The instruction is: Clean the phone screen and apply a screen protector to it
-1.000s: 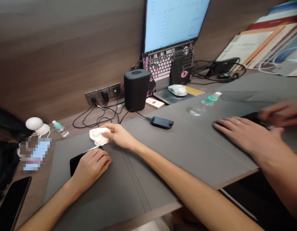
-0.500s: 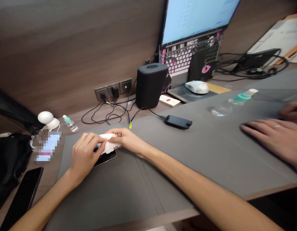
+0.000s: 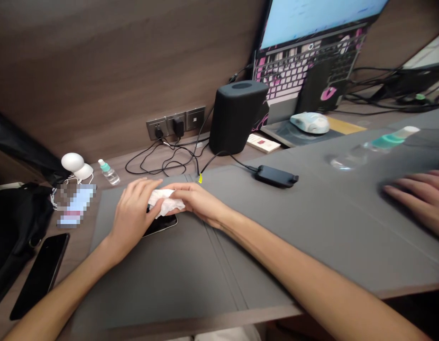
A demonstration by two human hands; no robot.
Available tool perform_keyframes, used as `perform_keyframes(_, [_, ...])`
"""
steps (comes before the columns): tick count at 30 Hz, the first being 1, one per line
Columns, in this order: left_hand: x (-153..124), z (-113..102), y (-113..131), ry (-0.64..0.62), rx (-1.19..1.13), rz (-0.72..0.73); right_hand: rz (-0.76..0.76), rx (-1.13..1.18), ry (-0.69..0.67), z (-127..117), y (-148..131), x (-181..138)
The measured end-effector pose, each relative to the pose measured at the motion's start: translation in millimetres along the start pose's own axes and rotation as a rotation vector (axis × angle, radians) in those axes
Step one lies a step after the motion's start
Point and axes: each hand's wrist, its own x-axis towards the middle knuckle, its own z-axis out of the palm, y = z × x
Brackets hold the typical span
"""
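Note:
A crumpled white tissue (image 3: 169, 204) is gripped in my right hand (image 3: 200, 202), thumb on top and fingers partly hidden beneath. My left hand (image 3: 134, 208) is at the tissue's left side, with thumb and fingers apart and the thumb tip against its edge. Below both hands lies a dark-screened phone (image 3: 163, 225) on the grey desk mat (image 3: 162, 279), largely covered by the hands and the tissue.
Left of the mat are a black phone (image 3: 41, 274), a lit phone (image 3: 76, 206), a white round device (image 3: 77, 166) and a small spray bottle (image 3: 108, 173). Behind stand a black speaker (image 3: 237, 118) and loose cables. Another person's hand (image 3: 422, 194) rests at right near a clear bottle (image 3: 376, 147).
My left thumb and fingers have parted from their pinch on the tissue, which is now bunched more in my right hand. The whole view has shifted slightly.

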Motion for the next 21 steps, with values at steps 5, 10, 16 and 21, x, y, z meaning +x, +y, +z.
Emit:
perform_keyframes(5, [0,4,-11,0.003,0.006,-0.025,0.016,0.159,-0.036,3,-3,-1])
perform_keyframes(10, [1,1,-11,0.027,0.058,0.028,0.029,0.242,0.024,4,-1,-1])
perform_keyframes(16, [3,-3,-8,0.065,0.086,0.102,0.001,0.296,0.002,7,7,-3])
perform_keyframes(21, [2,-1,-10,0.081,0.179,0.24,0.032,0.323,0.005,13,12,-5])
